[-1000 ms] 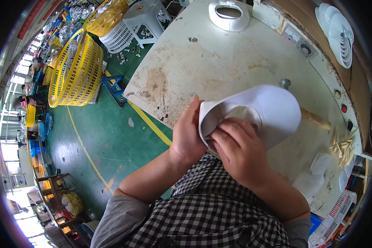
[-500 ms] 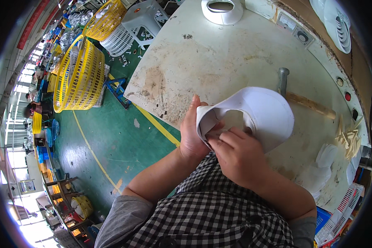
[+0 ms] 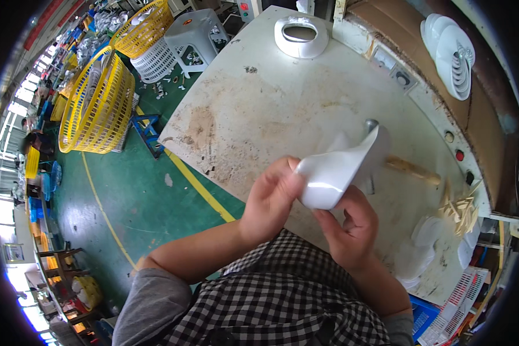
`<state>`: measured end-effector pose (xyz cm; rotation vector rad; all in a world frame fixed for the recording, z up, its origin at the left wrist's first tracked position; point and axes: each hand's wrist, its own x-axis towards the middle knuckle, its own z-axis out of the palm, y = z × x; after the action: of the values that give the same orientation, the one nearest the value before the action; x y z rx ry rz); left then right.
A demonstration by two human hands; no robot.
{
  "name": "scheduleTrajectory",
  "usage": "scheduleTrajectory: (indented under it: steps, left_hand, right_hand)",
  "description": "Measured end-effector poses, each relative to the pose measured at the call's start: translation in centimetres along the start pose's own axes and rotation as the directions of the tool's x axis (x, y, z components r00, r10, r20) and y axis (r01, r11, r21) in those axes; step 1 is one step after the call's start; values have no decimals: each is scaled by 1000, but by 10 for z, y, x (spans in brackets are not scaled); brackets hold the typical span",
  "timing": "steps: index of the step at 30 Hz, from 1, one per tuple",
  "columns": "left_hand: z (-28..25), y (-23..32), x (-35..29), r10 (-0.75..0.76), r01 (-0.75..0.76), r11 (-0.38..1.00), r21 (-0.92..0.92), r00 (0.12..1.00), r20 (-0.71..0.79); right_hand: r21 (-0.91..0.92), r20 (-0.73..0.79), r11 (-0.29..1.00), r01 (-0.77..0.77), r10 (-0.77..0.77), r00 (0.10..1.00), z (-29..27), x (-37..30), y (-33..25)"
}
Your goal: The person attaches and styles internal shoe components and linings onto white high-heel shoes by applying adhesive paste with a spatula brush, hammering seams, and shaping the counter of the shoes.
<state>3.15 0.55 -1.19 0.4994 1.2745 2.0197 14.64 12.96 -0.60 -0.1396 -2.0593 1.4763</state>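
Observation:
A glossy white moulded piece, which looks like a shoe upper (image 3: 334, 176), is held up over the near edge of the table, tilted with its smooth outer face showing. My left hand (image 3: 271, 199) pinches its left end between thumb and fingers. At the lower right edge, my right hand (image 3: 352, 230) grips it with thumb and bent fingers. The far part of the upper is smeared by motion. Behind it lies a hammer (image 3: 412, 169), its wooden handle pointing right and its metal head partly hidden. A similar white upper (image 3: 305, 51) stands at the table's far end.
Thin wooden strips (image 3: 458, 207) lie in a heap at the table's right, beside white sole-shaped pieces (image 3: 424, 248). More white pieces (image 3: 452, 60) rest on brown cardboard at the far right. Yellow baskets (image 3: 98, 115) and a grey stool (image 3: 193, 37) stand on the green floor at left.
The upper has been turned over, from its hollow inside showing to its glossy outside. My right hand has come out of the hollow to the lower edge. The whole view has shifted slightly.

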Motion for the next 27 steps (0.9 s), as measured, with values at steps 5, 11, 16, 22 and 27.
scheduleTrajectory:
  steps: [5, 11, 16, 22, 27]
  left_hand:
    - [-1, 12, -3, 7, -98, 945, 313, 960, 278]
    - [-8, 29, 0, 210, -540, 512, 668, 833, 513]
    - [-14, 29, -6, 15, -733, 154, 663, 672, 740]
    - [-20, 19, -8, -245, -464, 292, 836, 809, 535]
    - [-19, 46, 16, -395, 14, 739, 674, 819, 416]
  right_hand:
    - [282, -12, 921, -269, 283, 959, -15, -23, 8]
    - [594, -152, 777, -206, 360, 921, -13, -29, 10]
    - [581, 103, 658, -479, 524, 845, -24, -39, 13]
    - [609, 15, 673, -418, 518, 855, -7, -48, 23]
    - [584, 101, 653, -483, 532, 841, -6, -49, 26]
